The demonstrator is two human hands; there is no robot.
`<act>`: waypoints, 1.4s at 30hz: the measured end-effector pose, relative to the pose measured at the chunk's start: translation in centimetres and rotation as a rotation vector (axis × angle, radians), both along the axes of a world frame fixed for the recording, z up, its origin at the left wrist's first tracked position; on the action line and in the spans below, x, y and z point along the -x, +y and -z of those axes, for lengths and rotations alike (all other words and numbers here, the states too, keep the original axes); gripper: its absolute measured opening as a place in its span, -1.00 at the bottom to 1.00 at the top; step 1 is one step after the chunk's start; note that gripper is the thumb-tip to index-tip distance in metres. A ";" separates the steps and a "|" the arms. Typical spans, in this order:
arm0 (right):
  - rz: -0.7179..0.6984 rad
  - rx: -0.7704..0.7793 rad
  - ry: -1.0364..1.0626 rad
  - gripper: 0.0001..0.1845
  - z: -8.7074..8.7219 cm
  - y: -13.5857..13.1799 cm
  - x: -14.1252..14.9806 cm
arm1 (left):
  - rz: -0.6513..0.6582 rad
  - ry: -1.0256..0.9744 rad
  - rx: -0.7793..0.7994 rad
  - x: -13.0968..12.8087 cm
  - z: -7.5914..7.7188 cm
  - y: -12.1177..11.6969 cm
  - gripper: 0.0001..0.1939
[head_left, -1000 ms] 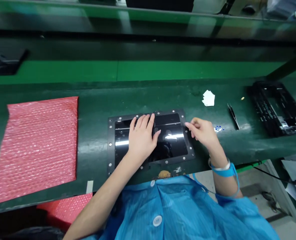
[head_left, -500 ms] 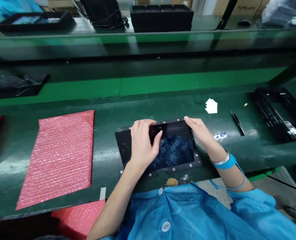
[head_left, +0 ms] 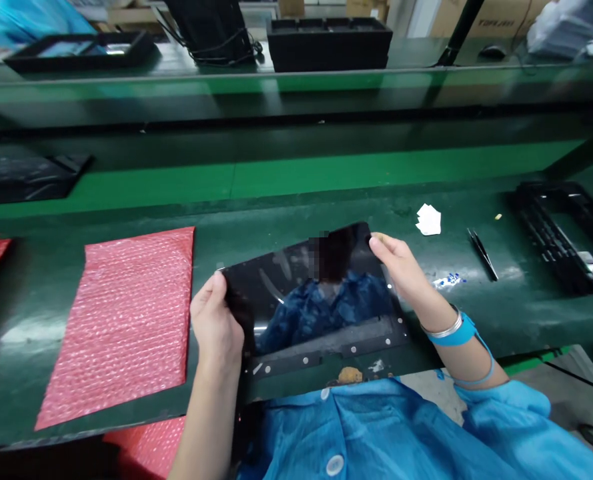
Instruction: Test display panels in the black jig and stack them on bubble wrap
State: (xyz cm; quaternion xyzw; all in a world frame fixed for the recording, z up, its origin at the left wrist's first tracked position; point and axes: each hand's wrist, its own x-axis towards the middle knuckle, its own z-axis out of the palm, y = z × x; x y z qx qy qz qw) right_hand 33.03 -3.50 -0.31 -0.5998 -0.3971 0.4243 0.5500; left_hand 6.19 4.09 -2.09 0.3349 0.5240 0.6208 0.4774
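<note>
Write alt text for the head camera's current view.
Two bare hands, left and right, hold a glossy black panel by its sides above a magnet-dotted dark frame; pink bubble wrap lies left, tweezers right, on a green workbench.

Cardboard box [head_left: 463, 19]: capitals "TO" first; rest blurred

Near the middle of the table's [head_left: 276, 208] front edge, the plate [head_left: 371, 340] was partly covered by the panel [head_left: 296, 313]. The bubble-wrap bag [head_left: 126, 320] was laid left of both. Rightward, the bits [head_left: 451, 280], tweezers [head_left: 483, 255] and frame [head_left: 532, 230] were placed in turn, with the papers [head_left: 429, 220] set behind the bits.
</note>
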 end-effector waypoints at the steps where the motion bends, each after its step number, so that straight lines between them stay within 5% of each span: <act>1: -0.024 -0.001 0.010 -0.40 -0.2 -0.2 0.1 | -0.036 -0.026 -0.014 0.2 0.0 0.4 -0.65; 8: -0.221 0.047 0.128 -0.44 -0.5 -0.9 1.1 | -0.073 -0.129 -0.033 0.8 0.5 1.8 -0.83; 15: -0.140 0.065 0.216 -0.42 -0.3 -1.1 2.3 | -0.089 -0.174 0.089 1.1 0.5 2.2 -0.94; 21: 0.008 0.050 0.290 -0.41 0.5 -0.7 1.5 | 0.247 -0.103 0.067 1.6 -1.6 1.1 -0.60; 26: 0.129 0.039 0.329 -0.41 0.8 -0.4 0.6 | 0.578 -0.040 0.214 0.9 -3.2 -1.0 -0.50; 31: 0.136 0.069 0.351 -0.42 0.9 -0.4 0.6 | 0.558 -0.022 0.237 -0.3 -3.3 -1.2 -0.54; 37: 0.225 -0.096 0.119 -0.49 1.0 -1.0 -0.2 | 0.480 -0.004 0.253 -1.5 -3.7 4.2 -0.82; 42: 0.297 -0.377 -0.663 -0.70 1.3 -1.6 0.6 | 0.363 0.146 0.203 -6.3 -4.8 13.0 -0.84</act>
